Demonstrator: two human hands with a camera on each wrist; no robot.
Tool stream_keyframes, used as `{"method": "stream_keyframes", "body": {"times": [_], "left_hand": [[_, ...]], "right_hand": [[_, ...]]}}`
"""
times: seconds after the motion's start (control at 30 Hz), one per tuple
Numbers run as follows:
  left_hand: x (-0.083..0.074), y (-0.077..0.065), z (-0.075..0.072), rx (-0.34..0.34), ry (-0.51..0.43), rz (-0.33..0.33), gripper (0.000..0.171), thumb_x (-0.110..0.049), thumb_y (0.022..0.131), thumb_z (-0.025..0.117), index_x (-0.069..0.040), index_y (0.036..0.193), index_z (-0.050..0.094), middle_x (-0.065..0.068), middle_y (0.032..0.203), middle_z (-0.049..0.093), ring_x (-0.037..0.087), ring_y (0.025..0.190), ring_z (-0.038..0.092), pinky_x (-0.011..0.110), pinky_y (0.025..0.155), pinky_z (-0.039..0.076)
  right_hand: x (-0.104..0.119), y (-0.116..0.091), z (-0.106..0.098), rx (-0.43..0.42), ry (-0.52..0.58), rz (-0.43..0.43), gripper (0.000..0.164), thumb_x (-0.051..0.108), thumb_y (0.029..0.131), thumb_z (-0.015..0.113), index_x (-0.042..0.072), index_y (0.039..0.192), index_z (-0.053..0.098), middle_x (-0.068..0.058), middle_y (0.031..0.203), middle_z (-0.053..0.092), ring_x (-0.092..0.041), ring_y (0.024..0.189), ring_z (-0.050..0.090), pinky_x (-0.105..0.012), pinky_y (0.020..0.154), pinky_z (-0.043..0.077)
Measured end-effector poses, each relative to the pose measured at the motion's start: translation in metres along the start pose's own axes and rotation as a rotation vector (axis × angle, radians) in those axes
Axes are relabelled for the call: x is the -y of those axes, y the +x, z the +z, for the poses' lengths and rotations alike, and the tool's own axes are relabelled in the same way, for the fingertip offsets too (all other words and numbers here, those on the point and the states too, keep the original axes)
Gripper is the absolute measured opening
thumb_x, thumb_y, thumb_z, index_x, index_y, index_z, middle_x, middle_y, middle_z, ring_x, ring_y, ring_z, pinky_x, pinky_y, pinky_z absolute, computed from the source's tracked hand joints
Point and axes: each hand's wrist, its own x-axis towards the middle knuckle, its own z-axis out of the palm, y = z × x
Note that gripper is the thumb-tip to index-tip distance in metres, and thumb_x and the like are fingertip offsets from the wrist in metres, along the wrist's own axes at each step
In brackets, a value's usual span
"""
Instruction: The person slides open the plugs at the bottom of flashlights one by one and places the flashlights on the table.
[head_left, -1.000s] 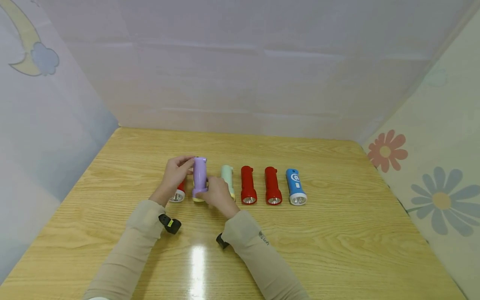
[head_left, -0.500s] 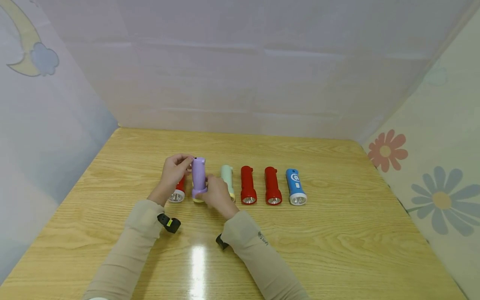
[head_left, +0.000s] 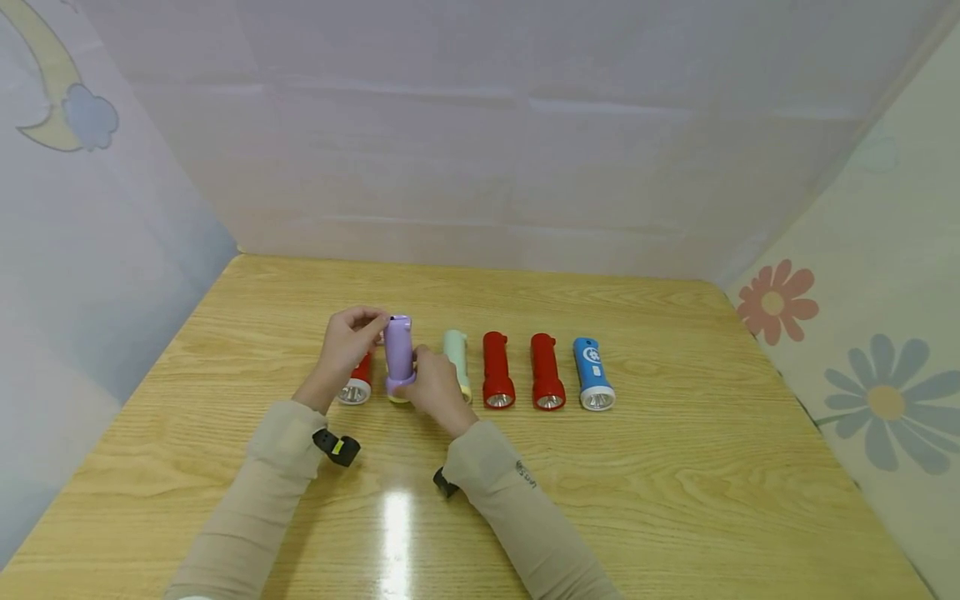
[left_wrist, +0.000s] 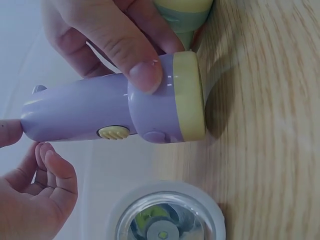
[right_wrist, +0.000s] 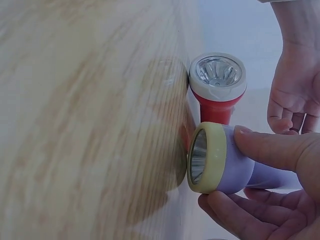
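Observation:
A purple flashlight (head_left: 399, 350) with a yellow lens rim stands nearly upright, lens end down at the wooden table. Whether the rim touches the wood, I cannot tell. My right hand (head_left: 437, 382) grips its head; in the right wrist view the thumb lies on one side and fingers on the other. At the tail end my left hand (head_left: 348, 343) pinches with thumb and fingertip. A yellow slide switch (left_wrist: 114, 132) faces the left wrist view. Beside my left hand lies a red flashlight with a white rim (head_left: 355, 390), partly hidden. Right of the purple one lies a mint-green flashlight (head_left: 454, 350), partly covered by my right hand.
Further right in the row lie two red flashlights, one (head_left: 498, 371) and another (head_left: 547, 371), then a blue one (head_left: 593, 372). The wooden table (head_left: 675, 492) reaches the pale cloth backdrop (head_left: 480, 167) behind and at both sides.
The purple flashlight and my left hand shift very slightly left, then back right. Both hands keep their hold on it, and the other flashlights stay in place.

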Motion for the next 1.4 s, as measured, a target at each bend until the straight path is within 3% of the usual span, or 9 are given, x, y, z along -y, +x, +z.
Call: {"method": "stream_keyframes", "body": {"times": [0.43, 0.67, 0.87, 1.03, 1.23, 1.4], "left_hand": [[0.001, -0.01, -0.004, 0.055, -0.007, 0.119, 0.027, -0.012, 0.09, 0.057, 0.01, 0.105, 0.058, -0.001, 0.084, 0.056, 0.009, 0.066, 0.05, 0.021, 0.053, 0.042], [0.0, -0.017, -0.003, 0.055, 0.021, 0.137, 0.025, -0.013, 0.089, 0.059, 0.007, 0.103, 0.059, 0.001, 0.084, 0.057, 0.013, 0.067, 0.05, 0.02, 0.052, 0.041], [-0.001, -0.022, -0.001, 0.069, 0.034, 0.165, 0.024, -0.013, 0.089, 0.058, 0.008, 0.103, 0.059, 0.006, 0.086, 0.056, 0.017, 0.072, 0.05, 0.023, 0.054, 0.043], [-0.002, -0.025, -0.002, 0.067, 0.058, 0.185, 0.023, -0.011, 0.089, 0.058, 0.007, 0.102, 0.06, 0.007, 0.087, 0.056, 0.012, 0.072, 0.05, 0.021, 0.053, 0.042], [-0.001, -0.027, -0.004, 0.073, 0.081, 0.216, 0.021, -0.011, 0.089, 0.058, 0.006, 0.1, 0.06, 0.012, 0.089, 0.057, 0.011, 0.075, 0.051, 0.018, 0.057, 0.042], [0.001, -0.029, -0.004, 0.086, 0.088, 0.244, 0.021, -0.012, 0.089, 0.059, 0.006, 0.099, 0.061, 0.009, 0.089, 0.057, 0.01, 0.076, 0.051, 0.019, 0.064, 0.041]], "right_hand": [[0.0, 0.002, -0.002, 0.016, -0.048, -0.032, 0.046, 0.021, 0.069, 0.08, 0.0, 0.103, 0.057, -0.01, 0.092, 0.064, -0.019, 0.079, 0.061, -0.027, 0.064, 0.049], [-0.001, 0.004, -0.003, 0.038, -0.089, -0.065, 0.038, 0.02, 0.069, 0.08, 0.0, 0.095, 0.063, -0.008, 0.085, 0.065, -0.016, 0.072, 0.06, -0.026, 0.063, 0.048], [-0.002, 0.005, -0.003, 0.049, -0.082, -0.041, 0.036, 0.017, 0.068, 0.081, 0.0, 0.094, 0.063, -0.006, 0.081, 0.064, -0.014, 0.068, 0.058, -0.024, 0.061, 0.048], [-0.001, 0.003, -0.005, 0.057, -0.081, -0.047, 0.032, 0.018, 0.069, 0.08, 0.0, 0.09, 0.064, -0.005, 0.075, 0.063, -0.013, 0.061, 0.056, -0.023, 0.056, 0.047], [-0.001, 0.004, -0.006, 0.06, -0.078, -0.048, 0.03, 0.018, 0.069, 0.079, 0.0, 0.087, 0.064, -0.005, 0.071, 0.061, -0.013, 0.056, 0.052, -0.022, 0.052, 0.044], [-0.002, 0.005, -0.006, 0.056, -0.077, -0.046, 0.032, 0.015, 0.066, 0.081, 0.0, 0.089, 0.064, -0.005, 0.074, 0.063, -0.012, 0.059, 0.054, -0.022, 0.053, 0.044]]}}
